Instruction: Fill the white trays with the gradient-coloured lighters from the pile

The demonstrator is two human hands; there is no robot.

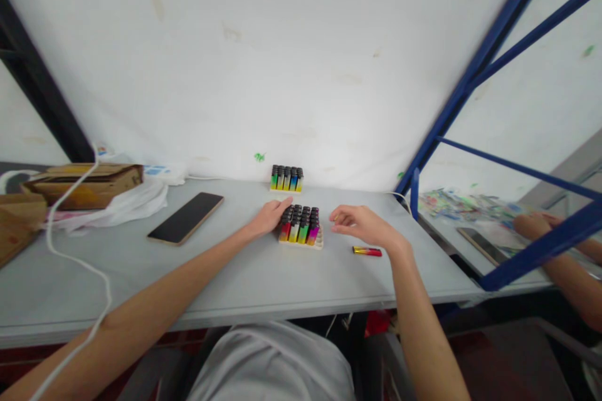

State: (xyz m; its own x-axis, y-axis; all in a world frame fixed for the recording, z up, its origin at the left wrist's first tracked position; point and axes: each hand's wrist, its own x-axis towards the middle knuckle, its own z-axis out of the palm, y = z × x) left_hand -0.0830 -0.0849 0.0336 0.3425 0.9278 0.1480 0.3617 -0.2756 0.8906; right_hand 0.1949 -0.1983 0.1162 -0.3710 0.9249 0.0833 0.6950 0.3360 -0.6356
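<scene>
Several colourful lighters (302,230) with black tops stand upright in a white tray (320,239), whose right-hand column shows bare slots. My left hand (271,214) holds the tray at its left side, the fingers behind its back left corner. Just right of the tray, my right hand (350,220) hovers with curled fingers; whether anything small is between them is hidden. A single red and yellow lighter (367,252) lies flat on the table below my right hand. Behind, near the wall, a second group of lighters (286,179) stands in another white tray (286,192).
A black phone (187,218) lies left on the grey table (226,288). Further left are a cardboard box (89,185), a plastic bag (136,203) and a white cable (70,257). A blue frame (451,106) rises at right; beyond it show another person's hands (536,225) and a phone (482,245).
</scene>
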